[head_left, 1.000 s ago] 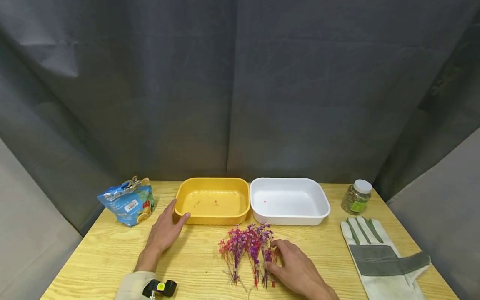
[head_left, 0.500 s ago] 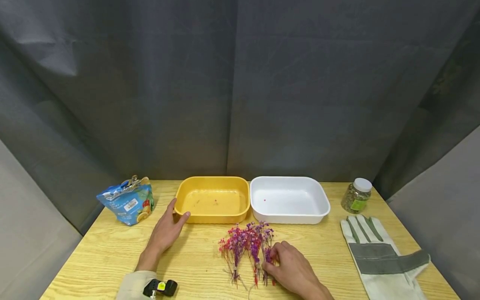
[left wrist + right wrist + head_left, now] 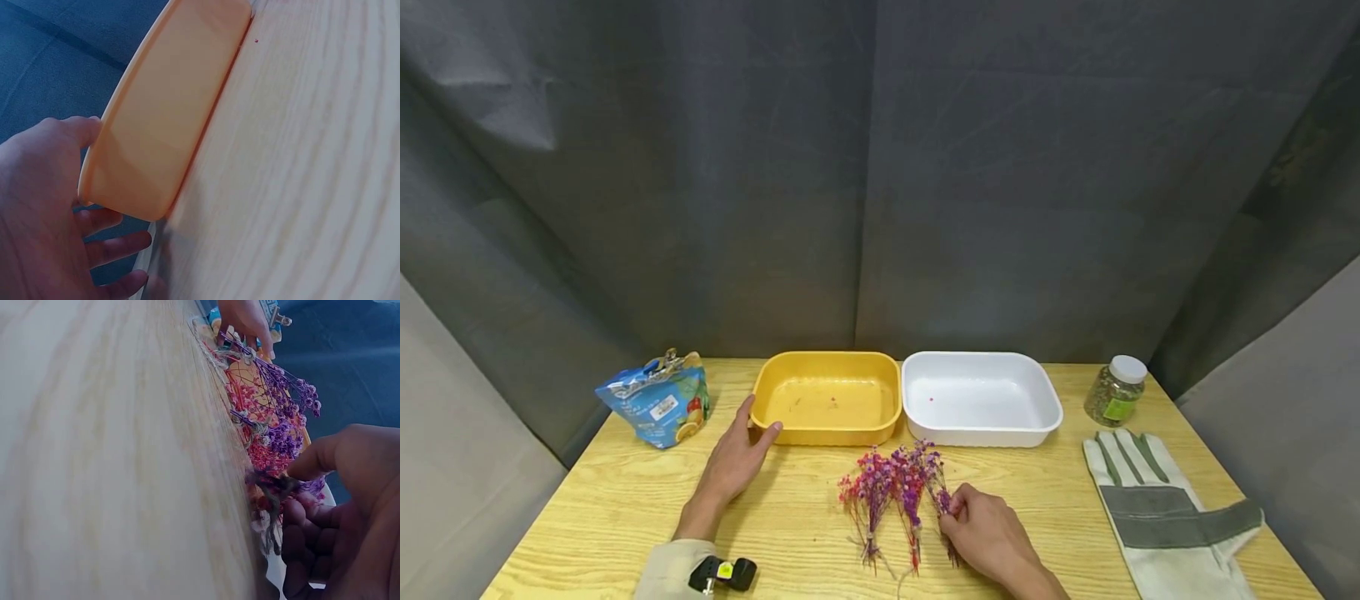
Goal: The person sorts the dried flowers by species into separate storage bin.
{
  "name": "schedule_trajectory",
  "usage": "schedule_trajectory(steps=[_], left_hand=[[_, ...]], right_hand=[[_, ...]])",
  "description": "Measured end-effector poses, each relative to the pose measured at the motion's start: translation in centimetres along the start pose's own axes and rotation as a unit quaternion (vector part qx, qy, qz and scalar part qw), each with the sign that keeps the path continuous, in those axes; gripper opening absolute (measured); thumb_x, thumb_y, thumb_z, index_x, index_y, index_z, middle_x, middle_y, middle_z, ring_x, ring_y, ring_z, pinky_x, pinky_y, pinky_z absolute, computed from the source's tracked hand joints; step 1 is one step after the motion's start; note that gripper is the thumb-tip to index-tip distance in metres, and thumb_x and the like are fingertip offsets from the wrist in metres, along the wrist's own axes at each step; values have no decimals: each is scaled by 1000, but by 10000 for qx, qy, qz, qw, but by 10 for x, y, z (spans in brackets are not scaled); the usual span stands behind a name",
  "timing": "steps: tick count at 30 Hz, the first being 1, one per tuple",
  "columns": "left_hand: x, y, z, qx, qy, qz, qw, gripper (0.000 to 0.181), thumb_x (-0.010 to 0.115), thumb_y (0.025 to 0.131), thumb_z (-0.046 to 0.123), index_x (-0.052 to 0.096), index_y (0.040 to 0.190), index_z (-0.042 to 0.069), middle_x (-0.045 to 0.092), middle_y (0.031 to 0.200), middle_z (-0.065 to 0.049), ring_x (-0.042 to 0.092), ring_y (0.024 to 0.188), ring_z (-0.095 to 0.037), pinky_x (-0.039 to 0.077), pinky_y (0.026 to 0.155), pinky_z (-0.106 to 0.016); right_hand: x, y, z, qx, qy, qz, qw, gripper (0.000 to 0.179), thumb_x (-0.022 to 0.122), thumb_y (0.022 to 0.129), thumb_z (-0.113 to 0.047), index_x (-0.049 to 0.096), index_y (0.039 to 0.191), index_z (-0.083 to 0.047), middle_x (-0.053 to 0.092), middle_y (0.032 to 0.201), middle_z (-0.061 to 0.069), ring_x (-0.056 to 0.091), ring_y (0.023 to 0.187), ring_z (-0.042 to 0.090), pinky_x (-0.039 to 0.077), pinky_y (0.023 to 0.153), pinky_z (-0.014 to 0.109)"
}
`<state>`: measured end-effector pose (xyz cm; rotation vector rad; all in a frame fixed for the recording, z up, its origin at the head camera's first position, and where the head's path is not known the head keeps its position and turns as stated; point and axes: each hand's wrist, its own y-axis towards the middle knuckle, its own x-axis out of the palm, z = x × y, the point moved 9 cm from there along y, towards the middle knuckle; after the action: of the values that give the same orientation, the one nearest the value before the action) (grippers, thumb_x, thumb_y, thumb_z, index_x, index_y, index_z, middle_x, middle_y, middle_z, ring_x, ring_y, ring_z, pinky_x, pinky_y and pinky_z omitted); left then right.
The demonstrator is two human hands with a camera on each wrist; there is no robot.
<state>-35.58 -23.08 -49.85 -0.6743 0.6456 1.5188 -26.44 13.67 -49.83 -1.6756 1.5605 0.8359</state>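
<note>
My left hand (image 3: 730,462) rests at the near left corner of the yellow plastic basin (image 3: 823,437), thumb on the rim and the other fingers loosely spread along its side. In the left wrist view those fingers hang beside the orange-looking wall (image 3: 156,106). My right hand (image 3: 996,533) pinches the tied stems of a purple bunch of dried flowers (image 3: 943,498), tilted with its heads to the upper left. Two more bunches lie left of it: a pink and purple bunch (image 3: 872,492) and a red and purple bunch (image 3: 911,500). In the right wrist view, twine (image 3: 272,512) hangs at the pinched stems.
A white basin (image 3: 981,437) stands right of the yellow one, against the dark curtain (image 3: 880,208). Small pink bits lie in both. At left is a clipped blue pouch (image 3: 658,408); at right, a white-lidded jar (image 3: 1116,392) and a work glove (image 3: 1165,517).
My right fingers have closed on the rightmost flower bunch, and its stem end has swung right, away from the middle bunch. The left hand stays at the yellow basin.
</note>
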Motion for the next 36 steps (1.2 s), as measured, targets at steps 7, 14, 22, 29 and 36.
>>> schedule_trajectory(steps=[7,14,22,29,36], left_hand=[[-1,-1,0,1,-14,-6,10000,90,37,90,73,4,157,23,25,159,-17,28,143,-41,26,112,-61],[1,0,-1,-6,48,-23,10000,92,34,89,76,2,157,23,24,159,-17,28,143,-41,25,112,-61],[2,0,-1,-23,60,-35,10000,93,33,88,77,1,157,23,22,160,-17,27,144,-42,25,113,-61],[3,1,-1,-37,74,-44,10000,94,31,87,79,0,157,23,22,160,-18,26,144,-42,24,113,-60],[3,1,-1,-34,84,-28,10000,89,34,92,72,1,157,22,22,160,-18,27,143,-42,25,113,-61]], right_hand=[[-5,-1,2,224,120,123,9996,15,62,84,-27,54,73,-21,50,59,-4,43,53,13,33,54,27],[-5,0,4,295,247,121,9992,17,65,83,-31,55,74,-21,51,60,-5,44,53,13,33,54,27],[0,2,4,79,-34,107,9999,32,79,74,-43,56,78,-20,49,58,-6,43,51,11,33,50,27],[-4,0,0,-297,8,400,9988,27,78,74,-26,62,93,-18,53,58,-11,46,48,5,36,49,24],[-8,0,1,-105,166,421,9989,46,71,72,-17,60,117,-14,57,57,-14,49,47,5,39,50,25]])
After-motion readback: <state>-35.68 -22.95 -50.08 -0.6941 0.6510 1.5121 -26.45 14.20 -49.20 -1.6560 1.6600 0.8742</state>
